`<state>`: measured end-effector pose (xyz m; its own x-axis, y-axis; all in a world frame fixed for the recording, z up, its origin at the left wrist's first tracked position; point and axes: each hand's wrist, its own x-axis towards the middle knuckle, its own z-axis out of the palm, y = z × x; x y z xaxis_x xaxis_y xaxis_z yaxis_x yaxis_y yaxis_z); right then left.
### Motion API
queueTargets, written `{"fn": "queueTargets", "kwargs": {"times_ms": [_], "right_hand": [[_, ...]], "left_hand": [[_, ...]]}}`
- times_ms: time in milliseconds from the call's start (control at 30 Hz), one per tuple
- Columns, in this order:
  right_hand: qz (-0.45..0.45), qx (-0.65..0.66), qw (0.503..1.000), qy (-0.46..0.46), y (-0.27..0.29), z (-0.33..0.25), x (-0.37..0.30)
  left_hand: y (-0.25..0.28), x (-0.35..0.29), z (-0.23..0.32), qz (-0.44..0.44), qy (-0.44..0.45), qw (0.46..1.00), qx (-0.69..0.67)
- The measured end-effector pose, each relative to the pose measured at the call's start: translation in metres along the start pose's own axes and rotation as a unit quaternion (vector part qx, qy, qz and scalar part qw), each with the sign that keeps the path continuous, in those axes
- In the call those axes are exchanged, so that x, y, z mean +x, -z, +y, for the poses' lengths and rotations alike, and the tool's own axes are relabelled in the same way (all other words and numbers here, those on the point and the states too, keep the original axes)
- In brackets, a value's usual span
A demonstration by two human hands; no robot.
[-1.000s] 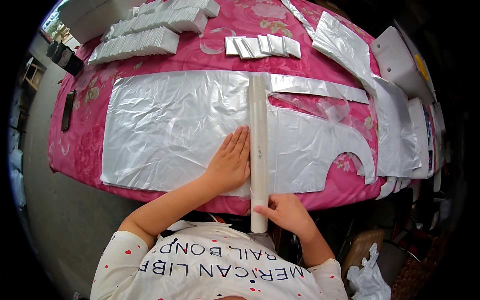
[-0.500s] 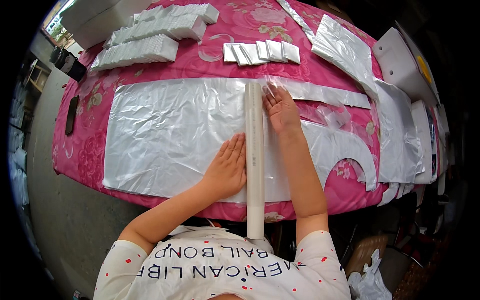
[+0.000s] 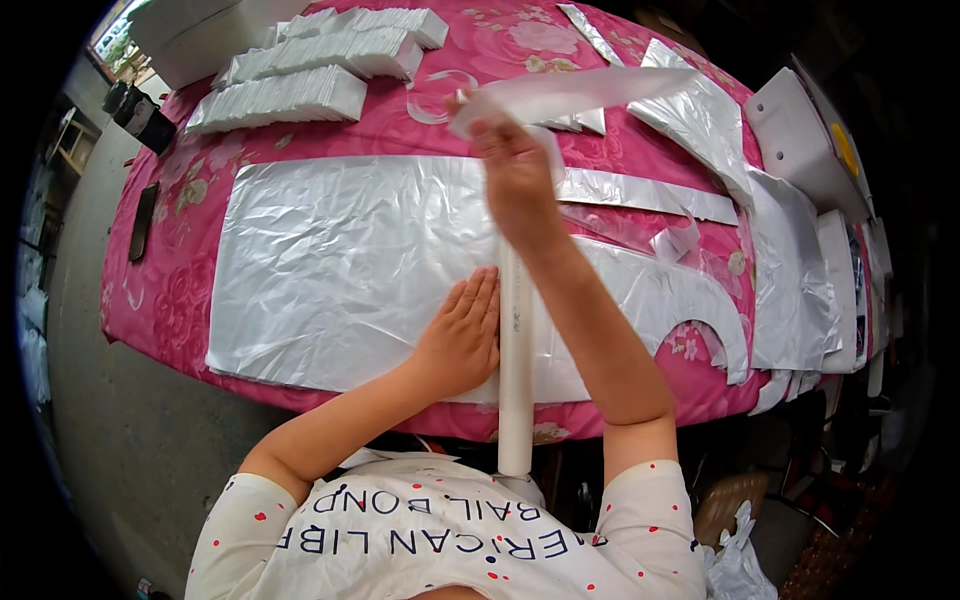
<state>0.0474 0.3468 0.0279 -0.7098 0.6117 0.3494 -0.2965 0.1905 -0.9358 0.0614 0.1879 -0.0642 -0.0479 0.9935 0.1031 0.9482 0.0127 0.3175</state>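
At twelve o'clock our right grip (image 3: 514, 165) pinches a translucent strip (image 3: 610, 89); our left grip (image 3: 462, 335) lies flat, unclenched, on silvery sheets (image 3: 320, 260) at nine o'clock, beside the pale tube (image 3: 516, 410) pointing toward six.

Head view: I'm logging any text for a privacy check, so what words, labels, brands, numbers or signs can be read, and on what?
White shirt: two lines of large dark lettering, upside down; partly legible, but I won't copy it.
Pale tube: small dark marks, too small to read.
I can make out no other text.
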Motion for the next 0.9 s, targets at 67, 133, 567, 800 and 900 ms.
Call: {"fn": "queueTargets", "kwargs": {"times_ms": [67,133,567,800,900], "right_hand": [[-0.065,-0.103,0.992,-0.015,-0.074,0.016,-0.021],[-0.136,-0.2,0.97,-0.038,-0.125,0.056,-0.037],[-0.248,-0.257,0.924,0.139,-0.045,-0.026,-0.103],[-0.155,-0.411,0.894,0.092,0.062,-0.016,-0.147],[-0.195,-0.412,0.887,0.073,0.074,-0.01,-0.154]], "left_hand": [[0.001,-0.001,-0.004,0.106,-0.071,0.99,-0.065],[-0.002,-0.003,0.0,0.11,-0.038,0.993,0.008],[0.012,0.006,-0.032,0.198,0.034,0.947,-0.249],[0.04,0.088,-0.054,0.206,0.218,0.595,-0.746],[0.045,0.1,-0.055,0.096,0.284,0.415,-0.859]]}}
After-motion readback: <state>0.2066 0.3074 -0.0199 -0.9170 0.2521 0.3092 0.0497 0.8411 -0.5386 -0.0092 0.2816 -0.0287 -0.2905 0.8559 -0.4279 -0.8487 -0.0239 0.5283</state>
